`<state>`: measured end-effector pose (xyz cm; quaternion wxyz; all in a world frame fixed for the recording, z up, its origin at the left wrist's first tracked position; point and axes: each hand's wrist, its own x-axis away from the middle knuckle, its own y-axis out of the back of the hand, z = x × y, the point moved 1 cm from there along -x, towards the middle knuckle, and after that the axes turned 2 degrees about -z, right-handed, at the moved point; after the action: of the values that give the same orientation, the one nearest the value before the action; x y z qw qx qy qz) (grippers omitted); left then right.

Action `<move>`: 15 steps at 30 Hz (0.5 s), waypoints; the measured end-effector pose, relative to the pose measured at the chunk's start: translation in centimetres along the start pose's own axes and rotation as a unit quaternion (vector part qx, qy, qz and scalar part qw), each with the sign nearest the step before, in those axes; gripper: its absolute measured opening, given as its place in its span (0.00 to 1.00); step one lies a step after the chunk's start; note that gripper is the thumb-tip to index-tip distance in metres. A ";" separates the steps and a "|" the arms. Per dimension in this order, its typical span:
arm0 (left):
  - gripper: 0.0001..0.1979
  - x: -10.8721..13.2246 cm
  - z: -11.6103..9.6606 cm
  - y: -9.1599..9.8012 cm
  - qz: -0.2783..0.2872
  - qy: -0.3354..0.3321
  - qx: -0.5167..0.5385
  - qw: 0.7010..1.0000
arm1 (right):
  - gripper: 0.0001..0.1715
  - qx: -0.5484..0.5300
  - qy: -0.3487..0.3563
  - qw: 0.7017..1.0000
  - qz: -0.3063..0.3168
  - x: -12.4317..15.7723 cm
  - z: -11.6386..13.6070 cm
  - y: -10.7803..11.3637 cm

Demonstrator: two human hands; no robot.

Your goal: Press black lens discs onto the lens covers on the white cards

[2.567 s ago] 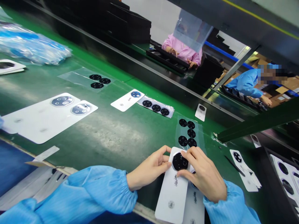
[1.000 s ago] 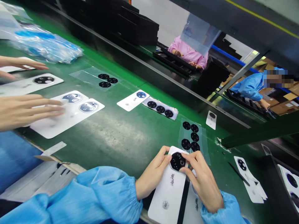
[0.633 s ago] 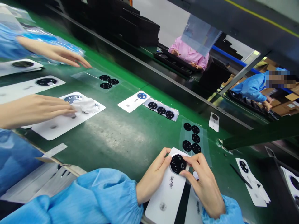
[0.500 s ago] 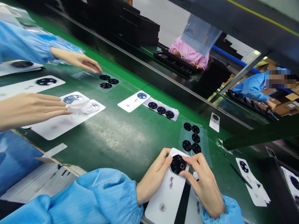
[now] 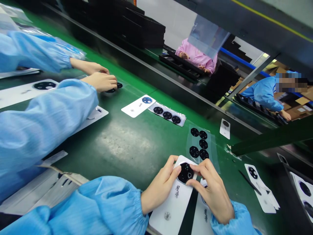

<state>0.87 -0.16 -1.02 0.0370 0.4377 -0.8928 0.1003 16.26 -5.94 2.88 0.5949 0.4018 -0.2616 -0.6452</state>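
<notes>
In the lower middle, a white phone back cover (image 5: 168, 202) with dark printed marks lies tilted before me. A black, many-sided camera lens plate (image 5: 185, 172) sits in the round camera area at its top end. My left hand (image 5: 162, 184) closes around the cover's left edge, its thumb at the plate's rim. My right hand (image 5: 214, 191) pinches the plate's right side between thumb and fingers. Partly hidden beneath my right wrist is a second white cover (image 5: 201, 213). Just beyond my hands, a clear film sheet (image 5: 212, 153) carries several black lens plates (image 5: 203, 144).
Ahead lies another white cover (image 5: 137, 107) beside a strip of lens plates (image 5: 167, 115). At left, a co-worker's hands (image 5: 100, 80) reach to black plates. On the right are a black pen-like tool (image 5: 249, 182), a cover (image 5: 260, 189) and a dark tray (image 5: 286, 186).
The co-worker's near hand has moved from a white cover to the black plates, joining the other hand. My own hands keep nearly the same hold on cover and plate.
</notes>
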 end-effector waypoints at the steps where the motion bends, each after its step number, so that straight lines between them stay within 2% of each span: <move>1: 0.13 0.0 0.0 0.0 0.000 0.000 -0.002 1.000 | 0.10 -0.003 -0.001 1.000 0.003 0.0 -0.1 0.0; 5: 0.13 -0.1 0.1 0.1 -0.007 0.010 0.002 1.000 | 0.11 -0.008 -0.005 1.000 0.008 -0.1 -0.2 0.1; 10: 0.13 -0.3 0.0 0.1 -0.011 0.016 0.023 1.000 | 0.17 -0.025 -0.037 0.999 0.013 -0.2 -0.2 0.6; 13: 0.14 -0.3 -0.1 0.1 -0.011 0.019 0.046 0.999 | 0.17 -0.070 -0.106 0.992 0.001 -0.1 -0.7 1.0; 15: 0.14 -0.3 -0.1 0.0 -0.012 0.023 0.061 0.998 | 0.17 -0.136 -0.173 0.975 0.011 0.0 -1.1 1.0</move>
<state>1.03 0.07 -0.99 0.0321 0.4471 -0.8786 0.1647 17.74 -5.92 3.12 0.5966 0.1961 -0.2746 -0.7282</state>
